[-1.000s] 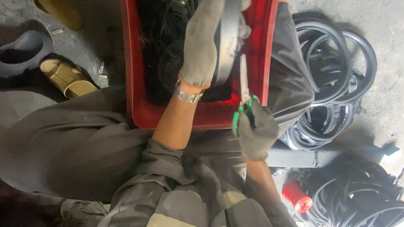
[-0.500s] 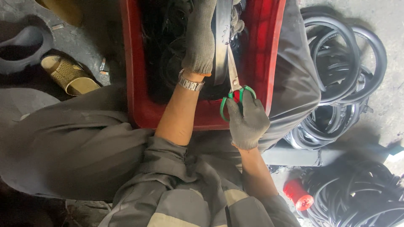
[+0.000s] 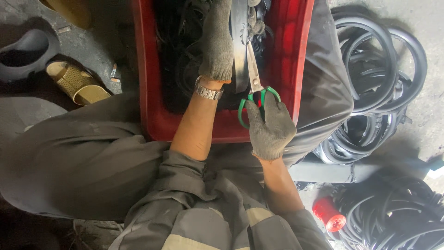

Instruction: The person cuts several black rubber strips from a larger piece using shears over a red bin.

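Note:
My left hand (image 3: 217,44), in a grey knit glove with a metal wristwatch (image 3: 208,91) at the wrist, grips a dark grey rubber strip (image 3: 239,51) held upright over a red plastic crate (image 3: 296,55). My right hand (image 3: 270,127), also gloved, is closed on green-handled scissors (image 3: 254,83) whose blades run up along the strip's right side. The crate rests between my knees and holds a tangle of black rubber pieces (image 3: 178,51).
Coils of black rubber rings (image 3: 374,78) lie on the concrete floor to the right, more black hose (image 3: 397,217) and a red cap (image 3: 329,214) lower right. A tan sandal (image 3: 76,83) and a dark shoe (image 3: 23,53) sit at the left.
My right hand has carried the scissors up from the crate's edge to the strip. My left hand has shifted the strip higher and further into the crate.

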